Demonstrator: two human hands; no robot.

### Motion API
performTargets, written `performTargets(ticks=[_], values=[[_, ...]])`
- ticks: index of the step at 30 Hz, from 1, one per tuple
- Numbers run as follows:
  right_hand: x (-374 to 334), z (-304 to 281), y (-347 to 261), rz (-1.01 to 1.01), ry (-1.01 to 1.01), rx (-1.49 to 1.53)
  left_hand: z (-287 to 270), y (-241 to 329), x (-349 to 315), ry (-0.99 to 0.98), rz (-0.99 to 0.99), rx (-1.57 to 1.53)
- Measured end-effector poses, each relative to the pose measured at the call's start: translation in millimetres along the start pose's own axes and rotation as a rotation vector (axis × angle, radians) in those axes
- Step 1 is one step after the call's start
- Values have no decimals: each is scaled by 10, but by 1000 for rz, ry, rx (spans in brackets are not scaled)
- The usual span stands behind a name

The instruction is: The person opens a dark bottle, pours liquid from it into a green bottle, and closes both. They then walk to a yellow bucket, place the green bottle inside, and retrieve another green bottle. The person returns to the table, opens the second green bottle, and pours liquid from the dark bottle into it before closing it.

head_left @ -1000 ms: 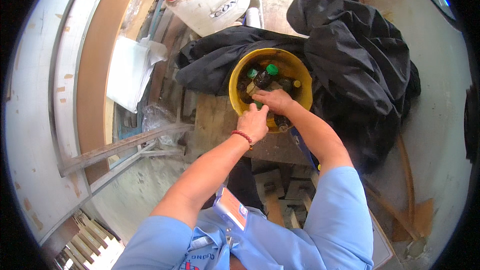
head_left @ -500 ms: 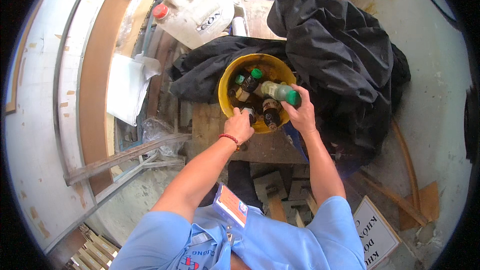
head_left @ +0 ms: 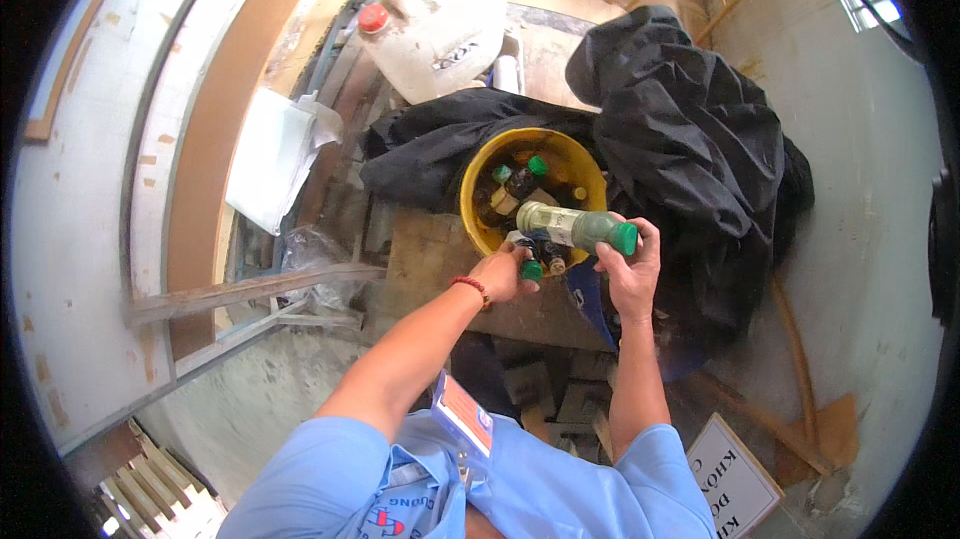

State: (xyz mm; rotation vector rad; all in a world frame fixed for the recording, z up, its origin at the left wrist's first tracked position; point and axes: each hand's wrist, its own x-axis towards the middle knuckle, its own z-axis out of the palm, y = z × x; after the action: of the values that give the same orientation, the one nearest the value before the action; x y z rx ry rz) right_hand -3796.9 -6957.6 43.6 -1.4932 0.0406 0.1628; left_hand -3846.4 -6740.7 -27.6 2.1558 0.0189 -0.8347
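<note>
My right hand (head_left: 634, 274) grips a clear plastic bottle (head_left: 575, 226) near its green cap, holding it tilted above the right side of a yellow bucket (head_left: 467, 201). At the bucket's near rim, my left hand (head_left: 500, 276) is closed around a second bottle with a green cap (head_left: 531, 269); its body is mostly hidden by my fingers. Inside the bucket lie several more bottles, among them a dark bottle (head_left: 520, 182) with a green cap and a dark bottle neck (head_left: 554, 257) beside my left hand. The lower contents are in shadow.
Black cloth (head_left: 690, 139) is heaped right of the bucket and spreads behind it. A white jerrycan (head_left: 450, 24) with a red cap stands at the far left. A metal frame bar (head_left: 260, 291) and clear plastic (head_left: 315, 259) lie left. A sign board (head_left: 730, 484) leans at lower right.
My right hand has raised the clear bottle, and it now shows whole. My left hand has come up at the rim with a green-capped bottle in it. The whole view has shifted slightly.
</note>
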Motion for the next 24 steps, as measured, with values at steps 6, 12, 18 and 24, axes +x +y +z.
performTargets(ticks=[6, 12, 18, 24], values=[[-18, 372, -355, -9, -200, 152, -420, -281, -720, 181, -127, -488], [-175, 1298, -630, 68, -571, 373, -740, -518, -1942, 269, 237, -1399], [-976, 2714, -467, 97, -806, 276, -449, -946, -3267, 435, 195, -1629], [-2779, 3800, -55, 382, -1254, 237, 326, -1784, -4773, 471, 295, -1857]])
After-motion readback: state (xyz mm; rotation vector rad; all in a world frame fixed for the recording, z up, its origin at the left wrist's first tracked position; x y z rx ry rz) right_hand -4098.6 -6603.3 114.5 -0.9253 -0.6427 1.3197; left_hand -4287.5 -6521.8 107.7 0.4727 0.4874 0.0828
